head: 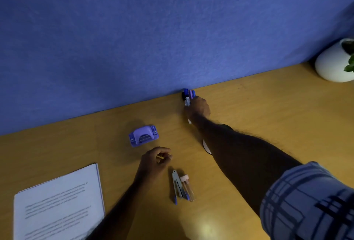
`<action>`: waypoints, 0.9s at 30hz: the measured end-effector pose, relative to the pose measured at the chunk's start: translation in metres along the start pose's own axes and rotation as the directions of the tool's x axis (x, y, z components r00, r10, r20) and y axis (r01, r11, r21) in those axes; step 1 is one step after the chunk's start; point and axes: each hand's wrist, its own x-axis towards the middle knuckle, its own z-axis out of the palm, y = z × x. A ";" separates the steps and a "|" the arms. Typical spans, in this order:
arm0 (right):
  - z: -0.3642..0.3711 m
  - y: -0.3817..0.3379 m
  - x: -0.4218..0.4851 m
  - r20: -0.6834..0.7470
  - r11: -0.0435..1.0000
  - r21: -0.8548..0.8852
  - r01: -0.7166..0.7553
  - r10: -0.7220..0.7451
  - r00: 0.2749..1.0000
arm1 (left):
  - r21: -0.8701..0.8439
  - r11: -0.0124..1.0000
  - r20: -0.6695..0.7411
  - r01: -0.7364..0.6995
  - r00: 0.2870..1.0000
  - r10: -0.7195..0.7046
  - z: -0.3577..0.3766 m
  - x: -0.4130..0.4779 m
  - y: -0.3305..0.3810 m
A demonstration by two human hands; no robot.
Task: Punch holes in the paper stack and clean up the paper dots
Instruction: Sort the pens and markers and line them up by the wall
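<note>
Punching has not begun. The right hand [197,106] grips pens [188,96] at the far wall; the left hand [156,160] hovers loosely curled, empty. Next: bring the paper stack [59,201] (near left) to the hole punch [143,136], mid-bench.

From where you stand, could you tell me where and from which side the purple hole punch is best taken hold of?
Grip the hole punch across its two short ends, coming from above. It sits flat on the desk with its domed lever on top and the paper slot facing the person, and both ends are clear. The left hand is nearest, loosely curled and empty; the right hand is busy with pens at the wall.
</note>
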 end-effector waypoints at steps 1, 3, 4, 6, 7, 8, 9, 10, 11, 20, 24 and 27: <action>0.000 0.001 0.001 0.003 1.000 0.006 0.002 -0.002 1.000 | 0.002 1.000 0.000 0.002 1.000 -0.002 0.000 0.000 0.000; 0.000 0.001 0.001 0.012 1.000 0.026 0.003 -0.004 1.000 | 0.001 1.000 -0.001 0.006 1.000 -0.006 0.002 0.000 0.001; 0.000 0.002 0.002 0.015 0.999 0.035 0.000 -0.001 1.000 | -0.001 1.000 -0.002 0.006 1.000 -0.006 0.002 0.000 0.001; -0.001 0.002 0.001 0.015 0.999 0.038 -0.001 0.001 1.000 | 0.006 1.000 -0.001 0.006 1.000 -0.005 0.003 0.001 0.001; -0.001 0.002 0.001 0.014 1.000 0.029 0.004 -0.004 1.000 | 0.010 1.000 0.002 0.006 1.000 -0.006 0.003 0.001 0.001; -0.001 0.003 0.000 0.011 1.000 0.017 0.011 -0.011 1.000 | 0.011 1.000 0.007 0.008 1.000 -0.008 0.003 0.001 0.001; -0.001 0.003 -0.001 0.006 1.000 0.006 0.018 -0.018 1.000 | 0.012 1.000 0.010 0.008 1.000 -0.008 0.003 0.001 0.001; -0.001 0.002 -0.002 -0.001 1.000 -0.001 0.024 -0.024 1.000 | 0.013 1.000 0.010 0.006 1.000 -0.006 0.003 0.001 0.001; -0.001 0.002 -0.002 -0.007 1.000 -0.005 0.027 -0.027 1.000 | 0.014 1.000 0.007 0.003 1.000 -0.003 0.003 0.000 0.002; -0.009 0.001 -0.007 -0.001 0.998 0.002 0.055 -0.055 0.998 | 0.019 1.000 -0.004 -0.004 1.000 0.004 0.001 -0.001 -0.002; -0.019 -0.005 -0.015 0.015 0.994 0.024 0.108 -0.109 0.994 | 0.025 1.000 -0.019 -0.003 1.000 0.004 -0.001 -0.002 -0.008; -0.027 -0.014 -0.037 -0.005 0.968 0.017 0.249 -0.249 0.969 | 0.039 0.999 -0.028 0.009 1.000 -0.008 -0.002 -0.007 -0.015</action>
